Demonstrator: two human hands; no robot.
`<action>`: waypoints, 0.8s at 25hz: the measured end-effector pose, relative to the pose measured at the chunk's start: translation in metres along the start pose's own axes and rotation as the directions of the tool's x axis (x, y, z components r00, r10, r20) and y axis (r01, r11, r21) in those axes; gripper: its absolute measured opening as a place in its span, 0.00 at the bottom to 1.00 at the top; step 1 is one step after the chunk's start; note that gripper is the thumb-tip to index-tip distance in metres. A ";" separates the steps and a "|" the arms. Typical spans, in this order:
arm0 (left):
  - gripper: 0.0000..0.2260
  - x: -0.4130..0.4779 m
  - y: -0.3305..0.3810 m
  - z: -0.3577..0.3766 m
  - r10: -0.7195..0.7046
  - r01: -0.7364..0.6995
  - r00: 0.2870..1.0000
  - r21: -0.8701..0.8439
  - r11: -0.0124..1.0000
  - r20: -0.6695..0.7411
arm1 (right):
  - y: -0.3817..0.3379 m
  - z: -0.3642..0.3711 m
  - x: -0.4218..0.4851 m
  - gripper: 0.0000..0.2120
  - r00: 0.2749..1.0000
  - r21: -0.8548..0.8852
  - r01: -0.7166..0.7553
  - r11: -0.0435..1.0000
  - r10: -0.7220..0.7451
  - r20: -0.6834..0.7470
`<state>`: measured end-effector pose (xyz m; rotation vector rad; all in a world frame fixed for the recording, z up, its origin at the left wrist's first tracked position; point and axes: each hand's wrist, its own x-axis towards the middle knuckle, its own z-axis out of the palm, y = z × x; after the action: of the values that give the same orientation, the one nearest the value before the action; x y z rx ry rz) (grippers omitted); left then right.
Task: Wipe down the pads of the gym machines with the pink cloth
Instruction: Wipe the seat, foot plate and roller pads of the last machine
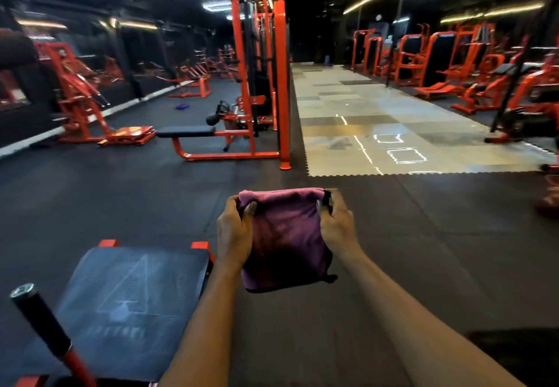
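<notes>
The pink cloth [287, 235] is folded and held up in front of me over the dark rubber floor. My left hand [234, 232] grips its upper left corner, thumb on the front. My right hand [335, 223] pinches its upper right edge. Below left stands a machine's black textured plate [133, 302] on an orange frame, with a black-gripped handle [42, 323] beside it. Ahead is a black padded bench [184, 131] on an orange cable machine [260, 84].
Orange machines line the left wall [81, 99] and the right side [438, 63]. A strip of pale glossy tiles [378, 126] runs down the middle right. A small blue object [182, 106] lies on the floor far left.
</notes>
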<state>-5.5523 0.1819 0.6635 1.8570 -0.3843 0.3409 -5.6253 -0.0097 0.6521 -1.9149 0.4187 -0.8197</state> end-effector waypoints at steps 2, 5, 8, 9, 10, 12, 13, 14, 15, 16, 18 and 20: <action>0.08 0.042 -0.018 0.013 0.016 -0.015 0.999 0.007 1.000 -0.035 | 0.012 0.031 0.047 0.03 0.999 0.021 0.026 0.999 -0.026 0.030; 0.08 0.111 -0.035 0.037 0.033 -0.033 0.997 0.011 0.999 -0.065 | 0.025 0.070 0.122 0.03 0.996 0.069 0.060 0.996 -0.065 0.069; 0.09 0.196 -0.044 0.061 0.014 -0.007 0.989 0.053 0.999 -0.146 | 0.030 0.113 0.213 0.04 0.987 0.107 0.070 0.992 -0.084 0.136; 0.09 0.223 -0.047 0.068 0.004 0.008 0.985 0.067 0.998 -0.175 | 0.029 0.128 0.242 0.04 0.984 0.122 0.074 0.990 -0.093 0.153; 0.09 0.249 -0.052 0.073 -0.005 0.020 0.980 0.077 0.997 -0.198 | 0.028 0.143 0.268 0.04 0.981 0.134 0.081 0.988 -0.103 0.165; 0.10 0.293 -0.068 0.078 -0.016 0.038 0.976 0.097 0.995 -0.218 | 0.028 0.175 0.312 0.06 0.976 0.156 0.089 0.984 -0.118 0.185; 0.09 0.312 -0.079 0.080 -0.017 0.043 0.974 0.108 0.993 -0.227 | 0.030 0.190 0.329 0.06 0.972 0.165 0.091 0.982 -0.124 0.201; 0.09 0.335 -0.094 0.084 -0.020 0.051 0.969 0.120 0.992 -0.246 | 0.035 0.210 0.350 0.06 0.966 0.172 0.089 0.981 -0.127 0.224; 0.08 0.357 -0.112 0.088 -0.027 0.064 0.963 0.128 0.990 -0.268 | 0.042 0.230 0.370 0.05 0.960 0.177 0.089 0.980 -0.132 0.247; 0.08 0.381 -0.130 0.091 -0.032 0.074 0.957 0.135 0.988 -0.290 | 0.049 0.253 0.391 0.04 0.953 0.179 0.091 0.980 -0.138 0.269; 0.08 0.432 -0.167 0.096 -0.035 0.082 0.948 0.137 0.987 -0.317 | 0.061 0.303 0.436 0.03 0.941 0.190 0.088 0.978 -0.144 0.307; 0.08 0.485 -0.201 0.098 -0.038 0.088 0.940 0.133 0.987 -0.339 | 0.067 0.355 0.482 0.03 0.929 0.213 0.084 0.973 -0.154 0.336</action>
<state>-5.0239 0.1026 0.6643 1.9051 -0.0656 0.6458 -5.0293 -0.0990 0.6617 -1.8653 0.0011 -0.5545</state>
